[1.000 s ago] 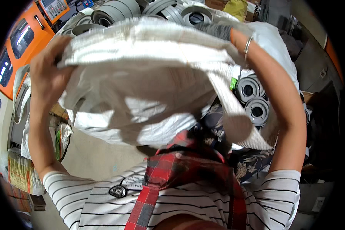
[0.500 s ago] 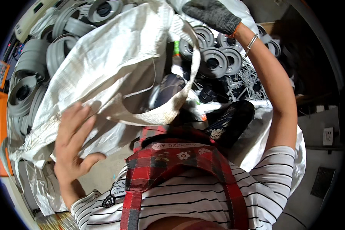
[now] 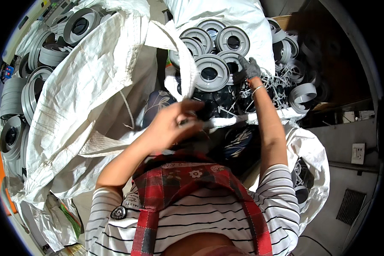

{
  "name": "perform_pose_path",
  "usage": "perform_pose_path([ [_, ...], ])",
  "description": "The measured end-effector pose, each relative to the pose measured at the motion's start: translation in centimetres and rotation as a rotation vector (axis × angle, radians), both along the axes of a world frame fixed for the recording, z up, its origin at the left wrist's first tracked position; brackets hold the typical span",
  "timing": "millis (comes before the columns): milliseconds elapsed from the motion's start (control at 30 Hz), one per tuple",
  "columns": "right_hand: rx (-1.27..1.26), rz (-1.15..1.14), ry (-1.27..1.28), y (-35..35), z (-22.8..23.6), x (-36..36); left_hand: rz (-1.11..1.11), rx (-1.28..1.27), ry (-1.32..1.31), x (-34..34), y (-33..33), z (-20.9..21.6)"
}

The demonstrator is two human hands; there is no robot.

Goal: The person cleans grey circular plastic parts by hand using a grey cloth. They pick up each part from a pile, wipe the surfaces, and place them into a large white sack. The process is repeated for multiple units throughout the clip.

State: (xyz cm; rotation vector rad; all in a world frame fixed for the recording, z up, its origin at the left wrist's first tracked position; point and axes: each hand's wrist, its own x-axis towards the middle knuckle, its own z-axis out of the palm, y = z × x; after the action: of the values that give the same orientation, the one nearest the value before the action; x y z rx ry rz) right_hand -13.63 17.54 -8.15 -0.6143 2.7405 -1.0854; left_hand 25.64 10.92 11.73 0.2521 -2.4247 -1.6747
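Hands apart: L hand blurred, half-open nr white strap; gloved R hand at grey disc, grip unclear.

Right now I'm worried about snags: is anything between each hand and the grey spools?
Nothing visible for the right hand: it is at the rim of a spool. From the left hand, the white strap hangs partly in the way, just beyond it, overlapping the leftmost spool.

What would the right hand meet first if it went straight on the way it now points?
The gloved right hand would most likely meet the grey ring-shaped part right by its fingertips; depth is unclear, so they may already touch its rim.
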Motion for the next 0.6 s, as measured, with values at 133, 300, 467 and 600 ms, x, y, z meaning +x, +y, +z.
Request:
perform_pose_path([
  [133,-0.105,0.053,-0.151,-0.3,-3.1,-0.5,0.265,0.356,-0.112,-8.1,-2.2,-10.4],
  [300,-0.022,0.201,-0.093,0.9,-1.2,-0.5,0.513,0.314,0.002,-14.8,-7.2,-17.7],
  [467,-0.337,0.279,-0.419,1.1,-0.5,0.0,0.553,0.763,-0.076,-16.3,-9.5,-20.6],
  [600,-0.425,0.47,-0.303,0.6,3.4,3.8,0.583,0.527,0.171,-14.5,-7.1,-19.0],
])
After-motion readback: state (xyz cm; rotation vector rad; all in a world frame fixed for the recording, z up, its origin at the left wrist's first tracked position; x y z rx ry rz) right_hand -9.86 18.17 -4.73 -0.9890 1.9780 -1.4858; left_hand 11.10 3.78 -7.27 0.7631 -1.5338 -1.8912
